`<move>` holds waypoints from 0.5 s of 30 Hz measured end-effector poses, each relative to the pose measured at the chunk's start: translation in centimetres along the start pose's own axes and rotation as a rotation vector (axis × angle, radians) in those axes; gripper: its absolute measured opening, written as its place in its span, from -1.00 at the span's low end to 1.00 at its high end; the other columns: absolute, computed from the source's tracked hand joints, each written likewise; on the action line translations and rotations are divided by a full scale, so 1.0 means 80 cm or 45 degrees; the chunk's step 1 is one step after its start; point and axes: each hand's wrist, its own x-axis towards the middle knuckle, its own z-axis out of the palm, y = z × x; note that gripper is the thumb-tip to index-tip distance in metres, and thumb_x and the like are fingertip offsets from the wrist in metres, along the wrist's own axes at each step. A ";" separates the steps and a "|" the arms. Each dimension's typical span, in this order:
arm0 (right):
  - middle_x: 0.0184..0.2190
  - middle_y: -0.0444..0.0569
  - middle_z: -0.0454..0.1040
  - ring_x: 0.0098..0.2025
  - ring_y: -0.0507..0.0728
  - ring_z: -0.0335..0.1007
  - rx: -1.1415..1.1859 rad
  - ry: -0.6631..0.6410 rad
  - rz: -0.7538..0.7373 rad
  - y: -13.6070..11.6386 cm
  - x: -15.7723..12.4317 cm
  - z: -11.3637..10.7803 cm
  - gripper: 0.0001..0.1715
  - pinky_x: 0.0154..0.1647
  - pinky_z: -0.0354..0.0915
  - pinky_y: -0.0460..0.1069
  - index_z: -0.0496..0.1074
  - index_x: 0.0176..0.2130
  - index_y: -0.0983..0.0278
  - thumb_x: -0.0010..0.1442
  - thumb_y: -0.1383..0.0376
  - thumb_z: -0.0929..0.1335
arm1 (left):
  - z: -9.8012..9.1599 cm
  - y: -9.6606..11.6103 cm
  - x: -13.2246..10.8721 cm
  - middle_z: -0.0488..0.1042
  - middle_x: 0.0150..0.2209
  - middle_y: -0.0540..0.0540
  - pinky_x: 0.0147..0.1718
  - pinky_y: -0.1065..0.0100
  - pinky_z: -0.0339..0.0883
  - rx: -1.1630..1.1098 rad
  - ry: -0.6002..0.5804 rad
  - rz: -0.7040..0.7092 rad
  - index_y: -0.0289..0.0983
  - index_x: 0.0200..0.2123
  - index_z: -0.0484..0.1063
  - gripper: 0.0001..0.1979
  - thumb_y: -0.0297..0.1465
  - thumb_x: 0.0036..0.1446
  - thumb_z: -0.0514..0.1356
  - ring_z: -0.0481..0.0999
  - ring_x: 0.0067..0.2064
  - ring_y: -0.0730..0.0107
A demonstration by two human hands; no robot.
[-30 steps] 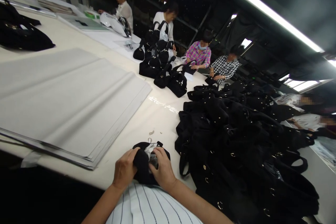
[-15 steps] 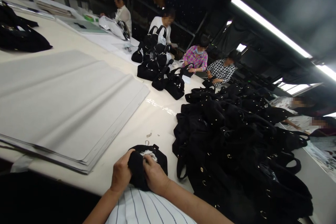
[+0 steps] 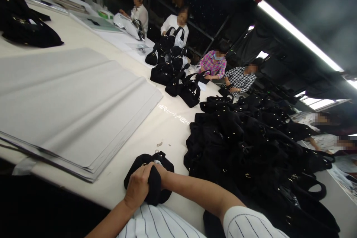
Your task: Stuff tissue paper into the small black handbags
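Note:
A small black fabric bag (image 3: 136,162) rests at the near edge of the table, against my striped shirt. My left hand (image 3: 138,184) is closed on the bag's side, fingers wrapped over its upper edge near a gold ring. My right hand (image 3: 161,174) reaches into the bag's opening from the right; its fingers are hidden behind a black strap or flap and inside the bag. A bit of white stuffing (image 3: 157,162) shows in the opening, right by that hand.
Large grey-white sheets (image 3: 67,108) lie stacked at left. A big heap of black bags (image 3: 251,148) covers the right. Finished-looking bags (image 3: 173,63) stand farther back. Several co-workers, one in a pink plaid shirt (image 3: 213,63), are along the far side. Another black bag (image 3: 28,26) lies far left.
My right hand has pushed deeper into the bag, its fingers now out of sight. My left hand has shifted right along the bag's edge. Less of the white stuffing shows.

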 end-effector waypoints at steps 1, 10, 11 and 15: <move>-0.45 -0.09 0.49 -0.27 0.21 0.43 -0.042 -0.081 0.017 0.002 0.009 0.005 -0.63 -0.20 0.41 0.04 0.28 -0.62 0.23 -0.30 0.28 0.55 | -0.001 0.000 0.001 0.57 -0.32 -0.19 -0.24 0.16 0.53 0.011 -0.002 -0.012 -0.35 -0.06 0.47 -0.62 -0.62 0.12 -0.01 0.58 -0.26 0.16; -0.36 0.00 0.49 -0.16 0.19 0.38 0.354 0.434 0.167 -0.020 -0.029 -0.029 -0.97 -0.01 0.33 0.08 0.40 -0.41 0.25 0.07 0.34 0.37 | -0.026 -0.010 0.011 0.58 -0.18 -0.19 -0.18 0.21 0.52 0.053 -0.055 -0.166 -0.32 0.01 0.42 -0.60 -0.62 0.14 0.00 0.58 -0.17 0.22; -0.28 0.03 0.50 -0.09 0.18 0.37 0.416 0.520 0.186 -0.029 -0.039 -0.035 -0.94 0.06 0.30 0.08 0.42 -0.34 0.26 0.12 0.35 0.32 | -0.029 -0.012 0.009 0.58 -0.18 -0.18 -0.18 0.23 0.52 0.068 -0.071 -0.176 -0.31 0.02 0.41 -0.59 -0.62 0.14 0.00 0.58 -0.17 0.23; -0.19 0.04 0.51 0.03 0.21 0.34 0.478 0.557 0.023 -0.051 -0.058 -0.042 -0.81 0.25 0.10 0.20 0.47 -0.21 0.25 0.15 0.34 0.31 | -0.028 -0.008 0.001 0.58 -0.22 -0.18 -0.17 0.24 0.51 0.076 -0.109 -0.143 -0.31 0.02 0.41 -0.61 -0.61 0.16 0.01 0.58 -0.20 0.25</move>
